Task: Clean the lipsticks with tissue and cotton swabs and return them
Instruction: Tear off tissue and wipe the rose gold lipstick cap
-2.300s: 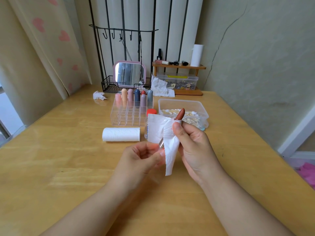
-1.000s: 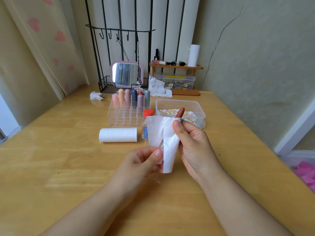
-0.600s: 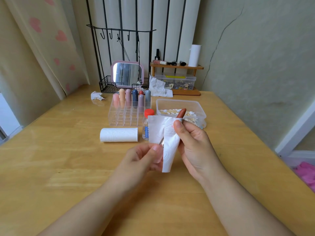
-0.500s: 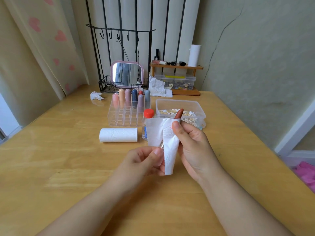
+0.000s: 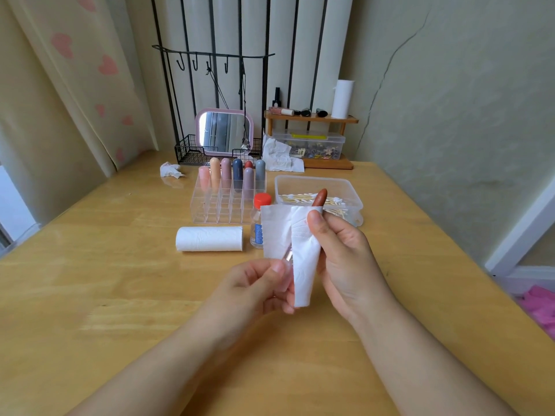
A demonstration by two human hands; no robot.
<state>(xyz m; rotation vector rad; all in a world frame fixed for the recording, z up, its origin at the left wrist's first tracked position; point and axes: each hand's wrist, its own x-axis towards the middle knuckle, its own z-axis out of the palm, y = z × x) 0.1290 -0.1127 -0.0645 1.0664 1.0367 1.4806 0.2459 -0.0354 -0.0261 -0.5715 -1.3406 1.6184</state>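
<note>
Tabletop [image 5: 90,280] of pale wood fills the lower frame, with a clear organizer [image 5: 228,202] of capped lipsticks at upper centre and a tub of cotton swabs [image 5: 318,199] to its right. Centre frame, the right hand [image 5: 339,259] is curled round a tissue [image 5: 297,244] wrapped about the lipstick [image 5: 319,198], thumb pressed on the paper. The left hand [image 5: 255,283] pinches the tube's base; its long axis tilts up and right, brown tip clear above the tissue, nearer the right hand.
</note>
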